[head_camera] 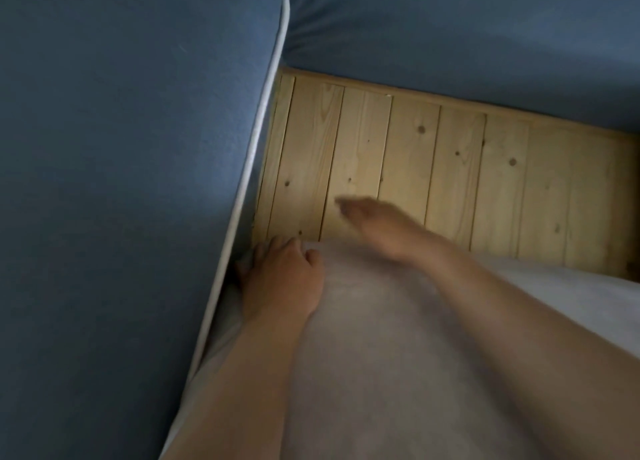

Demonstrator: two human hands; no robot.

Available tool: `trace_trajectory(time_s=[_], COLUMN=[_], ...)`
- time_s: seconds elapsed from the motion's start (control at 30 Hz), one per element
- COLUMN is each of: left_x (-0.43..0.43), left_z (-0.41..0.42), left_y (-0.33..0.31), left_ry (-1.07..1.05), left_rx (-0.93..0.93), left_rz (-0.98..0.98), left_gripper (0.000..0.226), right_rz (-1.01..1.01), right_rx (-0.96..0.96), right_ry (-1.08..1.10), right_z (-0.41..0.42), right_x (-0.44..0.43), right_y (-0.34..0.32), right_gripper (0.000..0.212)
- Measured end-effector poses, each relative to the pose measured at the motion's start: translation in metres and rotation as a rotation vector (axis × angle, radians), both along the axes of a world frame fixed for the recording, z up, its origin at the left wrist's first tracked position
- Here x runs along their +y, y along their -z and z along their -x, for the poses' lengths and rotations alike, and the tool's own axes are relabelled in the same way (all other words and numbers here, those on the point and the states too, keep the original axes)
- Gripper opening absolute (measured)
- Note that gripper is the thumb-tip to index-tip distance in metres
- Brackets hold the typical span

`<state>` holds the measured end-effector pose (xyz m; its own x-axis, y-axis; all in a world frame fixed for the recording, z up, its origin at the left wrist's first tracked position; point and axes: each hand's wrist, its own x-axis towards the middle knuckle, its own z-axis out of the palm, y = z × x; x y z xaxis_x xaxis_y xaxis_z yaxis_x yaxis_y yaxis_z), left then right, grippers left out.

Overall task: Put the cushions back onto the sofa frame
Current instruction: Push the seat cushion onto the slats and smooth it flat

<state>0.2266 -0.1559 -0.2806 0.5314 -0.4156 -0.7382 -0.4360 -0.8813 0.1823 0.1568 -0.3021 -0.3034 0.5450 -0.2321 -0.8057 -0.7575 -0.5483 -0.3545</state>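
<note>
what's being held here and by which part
The left hand grips the pale cushion at its far left corner, fingers curled over the edge. The right hand, blurred over the slats, seems to hold nothing.

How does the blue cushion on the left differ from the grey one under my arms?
The blue cushion is dark with white piping; the grey cushion is pale and plain. The blue one stands tilted on edge; the grey one lies flat, partly covering the slats. Both border the bare slats.
</note>
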Motion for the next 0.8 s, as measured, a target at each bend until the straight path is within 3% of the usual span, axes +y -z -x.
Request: trace_trajectory(time_s=[0.1, 0.23, 0.37, 0.43, 0.5, 0.57, 0.63, 0.7, 0.8], left_x=[-0.009, -0.028, -0.034, -0.035, -0.035, -0.035, -0.04, -0.051, -0.072], left_z=[0.002, 0.0, 0.01, 0.009, 0.007, 0.009, 0.013, 0.023, 0.048], left_y=[0.003, 0.007, 0.006, 0.006, 0.006, 0.005, 0.004, 0.003, 0.001], left_ry=[0.083, 0.131, 0.237, 0.207, 0.191, 0.205, 0.212, 0.216, 0.225], left_rx=[0.06, 0.127, 0.203, 0.205, 0.202, 0.215, 0.207, 0.199, 0.14], left_rz=[0.009, 0.004, 0.018, 0.04, 0.053, 0.02, -0.01, -0.028, -0.045], left_gripper=[0.045, 0.043, 0.049, 0.049, 0.048, 0.047, 0.047, 0.047, 0.047], right_rz=[-0.071, 0.041, -0.061, -0.122, -0.031, 0.011, -0.075, -0.116, 0.127], right_rx=[0.091, -0.014, 0.112, 0.124, 0.061, 0.098, 0.167, 0.166, 0.058], right_ry=[-0.124, 0.113, -0.069, 0.042, 0.117, -0.01, -0.085, 0.037, 0.226], right_z=[0.024, 0.026, 0.052, 0.051, 0.062, 0.08, 0.084, 0.074, 0.09], right_x=[0.019, -0.011, -0.002, -0.021, -0.034, -0.022, -0.021, -0.04, -0.052], right_y=[0.001, 0.0, -0.001, -0.007, -0.009, -0.012, -0.011, -0.014, -0.019], right_gripper=[0.047, 0.044, 0.048, 0.048, 0.047, 0.048, 0.049, 0.048, 0.046])
